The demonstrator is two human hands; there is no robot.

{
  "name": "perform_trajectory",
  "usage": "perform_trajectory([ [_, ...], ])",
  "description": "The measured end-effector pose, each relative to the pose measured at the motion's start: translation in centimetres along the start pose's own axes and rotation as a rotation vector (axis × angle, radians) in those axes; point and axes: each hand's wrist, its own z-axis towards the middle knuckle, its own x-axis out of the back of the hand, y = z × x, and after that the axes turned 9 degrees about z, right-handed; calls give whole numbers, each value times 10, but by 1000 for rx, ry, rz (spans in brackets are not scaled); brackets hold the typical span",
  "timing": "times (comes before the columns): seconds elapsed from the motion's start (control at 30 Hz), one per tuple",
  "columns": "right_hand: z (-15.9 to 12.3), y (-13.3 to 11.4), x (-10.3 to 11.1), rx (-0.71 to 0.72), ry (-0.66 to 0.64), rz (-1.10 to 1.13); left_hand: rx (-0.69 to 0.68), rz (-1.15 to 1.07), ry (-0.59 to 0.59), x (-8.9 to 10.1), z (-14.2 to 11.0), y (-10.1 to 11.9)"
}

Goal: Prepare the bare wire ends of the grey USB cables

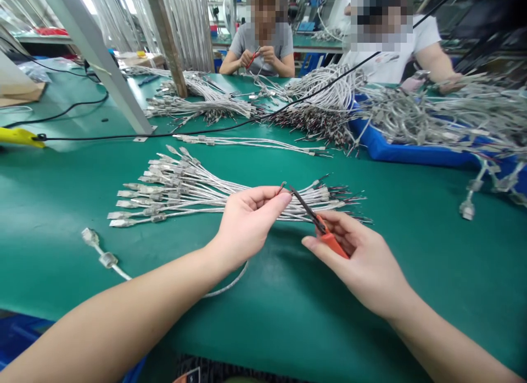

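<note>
My left hand (251, 221) pinches the wire end of a USB cable (119, 270), whose thin red and dark wires stick out past the thumb and forefinger. The cable loops under my forearm, and its clear-grey USB plug lies on the green table at left. My right hand (358, 257) is closed round orange-handled scissors or snips (331, 241). Their dark, narrow blades point up and left, with the tips close beside the wire ends. Behind my hands lies a fanned bundle of USB cables (193, 191), plugs to the left and stripped wires to the right.
Several cables (247, 142) lie beyond the bundle. Farther back are cable heaps (206, 100) and a blue tray (395, 152) piled with cables. A metal post (119, 70) stands at left, and a black cord (164, 135) crosses the view. Two people sit opposite.
</note>
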Motion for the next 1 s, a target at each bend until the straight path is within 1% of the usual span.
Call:
perform_trajectory([
  [0.03, 5, -3, 8, -29, 37, 109, 26, -9, 3, 1, 1, 1],
  [0.07, 11, -5, 17, -51, 105, 242, 44, -19, 12, 3, 2, 1],
  [0.1, 17, -8, 28, -58, 211, 406, 54, -32, 20, 5, 3, 0],
  [0.13, 24, -10, 37, -6, 359, 538, 59, -47, 23, 6, 4, -1],
  [0.17, 29, -12, 44, 63, 466, 614, 62, -61, 15, 8, 5, -2],
  [0.2, 33, -12, 48, 108, 504, 654, 65, -71, -5, 8, 6, -4],
  [0.23, 35, -11, 49, 70, 471, 658, 72, -77, -31, 9, 5, -6],
  [0.27, 34, -9, 45, 2, 386, 652, 83, -77, -59, 8, 5, -7],
  [0.3, 32, -6, 39, -18, 325, 641, 95, -74, -84, 7, 4, -9],
  [0.33, 28, -2, 32, -65, 220, 603, 104, -71, -104, 7, 2, -10],
  [0.43, 17, 4, 11, -81, -9, 329, 102, -77, -157, 4, -3, -12],
  [0.5, 11, 4, 7, -57, -106, 107, 96, -100, -194, 4, -5, -11],
  [0.57, 7, 3, 10, -6, -162, -131, 95, -142, -211, 6, -6, -9],
  [0.67, 5, 2, 19, 136, -223, -512, 77, -220, -173, 8, -5, -3],
  [0.73, 4, 3, 22, 202, -304, -669, 67, -248, -132, 10, -4, 0],
  [0.8, 1, 2, 23, 214, -411, -709, 72, -252, -115, 10, -3, 2],
  [0.87, -1, -1, 22, 206, -485, -678, 85, -245, -124, 9, -4, 1],
  [0.93, -4, -3, 19, 217, -497, -600, 97, -237, -154, 7, -6, -1],
  [1.0, -6, -4, 14, 239, -439, -463, 111, -227, -197, 5, -8, -4],
])
